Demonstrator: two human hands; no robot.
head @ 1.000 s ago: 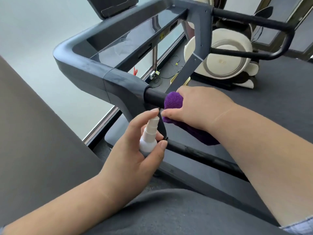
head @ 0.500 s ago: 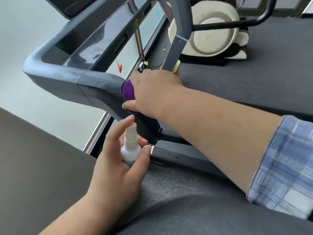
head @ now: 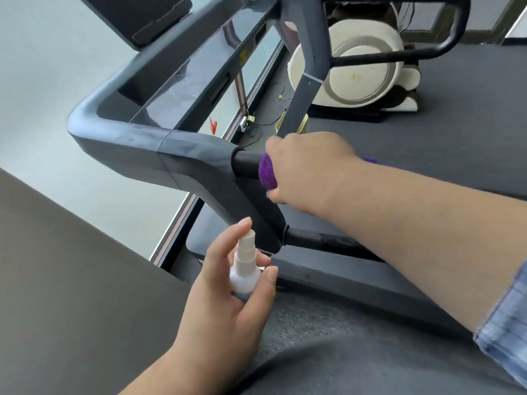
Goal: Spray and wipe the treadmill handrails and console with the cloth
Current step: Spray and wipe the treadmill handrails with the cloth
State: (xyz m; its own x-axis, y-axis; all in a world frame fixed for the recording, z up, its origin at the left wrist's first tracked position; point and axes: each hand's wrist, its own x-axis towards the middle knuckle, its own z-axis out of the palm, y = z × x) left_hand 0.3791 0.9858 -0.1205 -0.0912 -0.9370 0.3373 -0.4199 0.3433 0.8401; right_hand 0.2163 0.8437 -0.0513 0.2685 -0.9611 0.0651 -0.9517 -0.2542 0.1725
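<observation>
Gripping the purple cloth (head: 267, 175) round the handrail (head: 246, 165), our right hand (head: 308, 169) clamps; left hand (head: 225, 303) fingers curl around the near spray bottle (head: 244, 266).

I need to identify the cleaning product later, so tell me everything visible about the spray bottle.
The spray bottle is small and white, apparently plastic, with a stepped, ridged pump nozzle on top. It stands roughly upright in the left hand, whose fingers and thumb curl round its body, index fingertip by the nozzle. No label shows; the lower body is hidden.
</observation>
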